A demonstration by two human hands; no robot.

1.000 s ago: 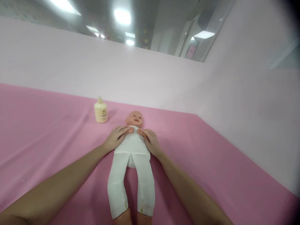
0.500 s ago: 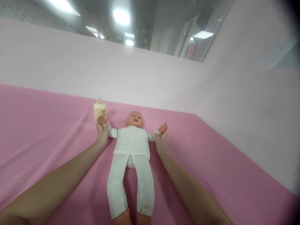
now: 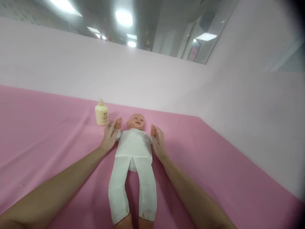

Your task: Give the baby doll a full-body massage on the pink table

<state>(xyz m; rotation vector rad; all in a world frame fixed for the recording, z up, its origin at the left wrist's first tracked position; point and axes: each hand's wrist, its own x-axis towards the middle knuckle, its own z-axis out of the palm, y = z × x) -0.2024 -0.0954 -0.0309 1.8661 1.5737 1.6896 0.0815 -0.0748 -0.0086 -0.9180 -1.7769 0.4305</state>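
A baby doll (image 3: pixel 134 143) in a white top and trousers lies on its back, its head toward the far wall and its feet cut off by the lower picture edge. My left hand (image 3: pixel 109 136) is closed on the doll's forearm at the left, with the small orange-toned doll hand sticking up beyond my fingers. On the other side, my right hand (image 3: pixel 160 142) grips the other forearm near the wrist. Motion blurs both sets of fingers a little. Both doll arms are bent up close to its head. A pale yellow lotion bottle (image 3: pixel 101 115) stands upright just beyond my left hand.
Under the doll is a pink padded surface (image 3: pixel 59 133), with creases on the left. A pale wall (image 3: pixel 143 79) borders it at the back and right. Above, a glass panel (image 3: pixel 162 28) reflects ceiling lights.
The doll's arms were stretched out sideways. Both my hands have brought them inward toward its head. My left hand no longer overlaps the bottle, which stands in the same place.
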